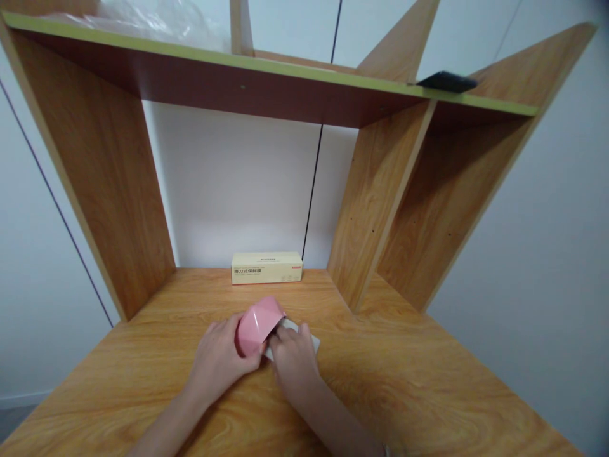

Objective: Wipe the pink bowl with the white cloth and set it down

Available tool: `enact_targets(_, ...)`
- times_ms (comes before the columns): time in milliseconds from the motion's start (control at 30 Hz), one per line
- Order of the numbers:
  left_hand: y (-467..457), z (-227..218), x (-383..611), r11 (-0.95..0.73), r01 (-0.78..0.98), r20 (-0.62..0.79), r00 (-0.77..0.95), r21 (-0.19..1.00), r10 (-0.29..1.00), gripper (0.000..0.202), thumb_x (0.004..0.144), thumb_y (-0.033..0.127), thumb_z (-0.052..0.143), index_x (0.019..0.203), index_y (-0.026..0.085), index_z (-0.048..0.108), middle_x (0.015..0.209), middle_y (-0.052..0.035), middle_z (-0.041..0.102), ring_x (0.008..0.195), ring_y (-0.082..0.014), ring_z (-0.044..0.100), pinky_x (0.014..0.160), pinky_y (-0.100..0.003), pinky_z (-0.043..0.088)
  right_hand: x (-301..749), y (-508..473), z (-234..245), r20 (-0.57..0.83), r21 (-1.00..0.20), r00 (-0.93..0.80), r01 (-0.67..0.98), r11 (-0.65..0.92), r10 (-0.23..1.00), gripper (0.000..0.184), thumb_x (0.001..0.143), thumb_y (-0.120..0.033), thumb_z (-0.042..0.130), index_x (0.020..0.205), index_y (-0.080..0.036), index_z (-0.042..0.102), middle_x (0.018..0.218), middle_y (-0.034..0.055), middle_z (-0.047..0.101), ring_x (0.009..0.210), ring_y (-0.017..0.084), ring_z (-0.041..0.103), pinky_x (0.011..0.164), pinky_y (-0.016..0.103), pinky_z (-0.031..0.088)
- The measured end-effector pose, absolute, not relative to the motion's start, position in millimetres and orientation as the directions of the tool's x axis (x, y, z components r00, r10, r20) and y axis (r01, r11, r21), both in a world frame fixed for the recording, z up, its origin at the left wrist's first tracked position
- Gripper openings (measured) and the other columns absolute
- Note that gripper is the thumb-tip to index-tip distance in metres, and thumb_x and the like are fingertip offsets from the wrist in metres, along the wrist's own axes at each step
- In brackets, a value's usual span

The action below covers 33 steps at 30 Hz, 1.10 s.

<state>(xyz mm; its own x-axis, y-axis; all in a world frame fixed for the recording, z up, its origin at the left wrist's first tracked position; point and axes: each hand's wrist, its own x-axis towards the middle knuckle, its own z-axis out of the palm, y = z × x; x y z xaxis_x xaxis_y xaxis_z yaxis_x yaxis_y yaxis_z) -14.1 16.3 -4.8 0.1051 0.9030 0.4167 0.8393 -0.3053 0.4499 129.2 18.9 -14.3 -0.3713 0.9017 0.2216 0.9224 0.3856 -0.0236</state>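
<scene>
My left hand (219, 355) is wrapped around the outside of a shiny pink faceted bowl (259, 324). The bowl is tilted on its side just above or on the desk, its opening turned toward the right. At that opening, my right hand (292, 358) is closed on a pale grey flat piece (311, 343) that looks like a cloth. Its fingertips reach in at the bowl's rim and are partly hidden there. The inside of the bowl is mostly out of sight.
A cream cling film box (267, 269) stands behind the bowl on the wooden desk (404, 393). Wooden side panels (90, 158) carry a shelf (285, 70) above. On the shelf lie clear plastic wrapping (157, 25) and a dark flat object (447, 81).
</scene>
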Motion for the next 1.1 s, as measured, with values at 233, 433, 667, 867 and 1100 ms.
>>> enact_targets(233,26.2,-18.8,-12.4,-0.303,0.705,0.36,0.073,0.641,0.93,0.038,0.066,0.037,0.055,0.096,0.015,0.047,0.088,-0.0085,0.064,0.079,-0.0235,0.06,0.071,-0.035,0.046,137.0,26.8,-15.6,0.335,0.043,-0.266,0.963,0.267,0.904,0.025,0.086,-0.012,0.035,0.089,-0.019,0.06,0.088,0.008,0.063,0.077,0.019,0.055,0.066,0.035,0.025)
enact_targets(433,28.8,-21.5,-13.3,-0.323,0.674,0.362,0.088,0.664,0.928,0.035,0.066,0.035,0.054,0.094,0.016,0.045,0.088,-0.008,0.063,0.078,-0.0218,0.06,0.07,-0.034,0.046,129.9,27.5,-20.4,0.318,0.07,-0.275,0.961,0.266,0.907,0.026,0.085,-0.01,0.035,0.085,-0.015,0.061,0.085,0.01,0.063,0.075,0.02,0.056,0.067,0.036,0.026)
enact_targets(667,29.1,-20.3,-13.5,-0.328,0.63,0.362,0.079,0.704,0.929,0.034,0.064,0.036,0.056,0.09,0.017,0.045,0.085,-0.0063,0.063,0.076,-0.0213,0.06,0.068,-0.033,0.047,131.0,22.0,-15.9,0.239,-0.091,-0.34,0.925,0.369,0.91,0.019,0.081,-0.017,0.043,0.086,-0.019,0.06,0.091,0.0055,0.063,0.076,0.017,0.054,0.072,0.034,0.024)
enact_targets(867,29.5,-21.4,-16.9,-0.364,0.602,0.376,0.112,0.71,0.92,0.035,0.065,0.043,0.055,0.087,0.018,0.044,0.082,-0.0048,0.063,0.072,-0.0203,0.06,0.066,-0.031,0.047,135.9,18.6,-22.6,0.308,-0.374,-0.388,0.79,0.485,0.869,0.017,0.079,-0.017,0.045,0.085,-0.025,0.06,0.092,-0.0014,0.062,0.081,0.015,0.05,0.069,0.029,0.022)
enact_targets(1100,27.3,-21.3,-21.3,-0.384,0.578,0.354,0.169,0.72,0.92,0.036,0.068,0.039,0.055,0.094,0.017,0.044,0.091,-0.0079,0.062,0.082,-0.0216,0.059,0.073,-0.034,0.046,135.8,20.7,-21.9,0.289,-0.373,-0.409,0.785,0.495,0.866,0.017,0.079,-0.017,0.045,0.086,-0.025,0.059,0.096,-0.0024,0.061,0.087,0.015,0.05,0.07,0.029,0.022)
